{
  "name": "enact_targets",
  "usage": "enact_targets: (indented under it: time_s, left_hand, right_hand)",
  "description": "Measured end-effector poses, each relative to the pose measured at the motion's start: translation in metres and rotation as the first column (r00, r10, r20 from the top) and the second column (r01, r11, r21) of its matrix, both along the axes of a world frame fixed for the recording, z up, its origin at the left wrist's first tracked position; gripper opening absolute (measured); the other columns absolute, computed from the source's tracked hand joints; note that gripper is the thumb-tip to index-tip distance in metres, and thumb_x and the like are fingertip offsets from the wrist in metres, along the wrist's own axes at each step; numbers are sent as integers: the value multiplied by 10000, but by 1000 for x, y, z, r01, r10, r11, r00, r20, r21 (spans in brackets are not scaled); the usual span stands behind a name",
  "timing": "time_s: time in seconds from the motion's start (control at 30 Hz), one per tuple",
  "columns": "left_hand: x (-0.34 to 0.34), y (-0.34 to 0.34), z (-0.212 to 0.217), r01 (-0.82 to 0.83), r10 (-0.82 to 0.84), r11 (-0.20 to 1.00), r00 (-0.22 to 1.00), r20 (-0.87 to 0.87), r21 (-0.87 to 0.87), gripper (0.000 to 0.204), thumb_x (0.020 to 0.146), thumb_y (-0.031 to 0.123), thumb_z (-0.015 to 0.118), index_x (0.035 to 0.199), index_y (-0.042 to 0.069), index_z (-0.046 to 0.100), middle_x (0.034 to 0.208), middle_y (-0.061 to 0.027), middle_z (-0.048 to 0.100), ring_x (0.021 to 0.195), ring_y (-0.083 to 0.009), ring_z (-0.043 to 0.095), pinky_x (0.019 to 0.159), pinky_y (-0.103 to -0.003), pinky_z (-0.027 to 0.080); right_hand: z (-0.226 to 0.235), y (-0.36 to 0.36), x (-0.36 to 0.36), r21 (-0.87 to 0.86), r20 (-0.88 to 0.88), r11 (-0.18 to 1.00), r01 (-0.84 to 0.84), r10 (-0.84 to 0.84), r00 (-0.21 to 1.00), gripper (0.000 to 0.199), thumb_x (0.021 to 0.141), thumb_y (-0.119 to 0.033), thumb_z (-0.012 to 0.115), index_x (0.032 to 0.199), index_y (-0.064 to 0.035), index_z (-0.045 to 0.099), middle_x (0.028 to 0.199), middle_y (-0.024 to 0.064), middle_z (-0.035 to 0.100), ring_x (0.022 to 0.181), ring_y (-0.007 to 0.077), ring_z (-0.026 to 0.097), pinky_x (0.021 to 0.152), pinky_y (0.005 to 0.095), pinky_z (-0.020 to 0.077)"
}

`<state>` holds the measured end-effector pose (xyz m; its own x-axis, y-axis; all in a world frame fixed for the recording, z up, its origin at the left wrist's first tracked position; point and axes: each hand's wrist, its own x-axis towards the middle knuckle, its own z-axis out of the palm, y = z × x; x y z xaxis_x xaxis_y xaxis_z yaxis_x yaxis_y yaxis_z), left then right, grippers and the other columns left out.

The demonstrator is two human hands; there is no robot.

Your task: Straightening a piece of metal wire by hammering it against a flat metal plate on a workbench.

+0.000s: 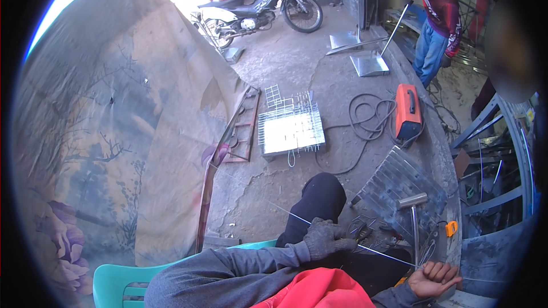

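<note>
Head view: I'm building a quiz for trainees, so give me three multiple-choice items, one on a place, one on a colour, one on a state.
1. Where does the wire cage sit?
A. on the concrete floor ahead of the knee
B. on the green chair
C. on the motorcycle

2. What colour is the welding machine beside the coiled cable?
A. blue
B. orange
C. white

3. How are the hands covered?
A. both gloved
B. both bare
C. left hand gloved, right hand bare

Answers:
1 A, it rests on the floor past the black-trousered knee.
2 B, its casing is orange.
3 C, a grey knit glove covers the left hand, which holds a thin wire, while the right shows bare fingers.
</note>
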<state>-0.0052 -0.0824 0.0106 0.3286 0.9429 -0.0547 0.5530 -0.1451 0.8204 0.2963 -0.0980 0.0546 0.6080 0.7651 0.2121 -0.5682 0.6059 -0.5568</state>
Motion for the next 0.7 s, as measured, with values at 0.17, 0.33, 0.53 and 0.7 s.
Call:
enact_targets:
  time_s: [0.17,0.33,0.53,0.7]
  left_hand:
    - [-1,-3,-3,20,-12,997,993,-114,68,336,880,459,638,828,149,758,759,-101,690,745,-322,658,739,-434,472]
    - [-5,3,-9,23,-23,1000,997,-76,-4,387,907,445,627,717,112,683,714,-98,630,785,-318,600,755,-458,413]
    - [-35,0,1,387,-387,922,922,21,-21,256,975,294,564,1019,72,685,930,-133,664,871,-333,635,812,-440,471]
    - [-39,7,10,467,-412,841,880,236,-272,269,1008,233,534,1159,43,651,947,-106,680,883,-232,657,816,-366,514]
  right_hand:
    - [1,4,-7,-142,-109,977,160,-176,978,481,1070,-465,376,720,-169,232,561,-47,160,450,57,84,391,247,112]
    - [-21,4,2,-243,-198,957,157,-208,958,482,1071,-464,375,712,-168,248,562,-45,162,449,64,85,389,248,128]
    - [-14,18,8,-212,-206,977,-21,-24,978,470,1079,-453,355,715,-159,320,555,-43,183,442,69,97,380,250,141]
    - [15,47,2,-194,-222,967,-163,119,968,406,1080,-438,365,831,-126,436,561,-32,228,438,69,138,389,247,168]
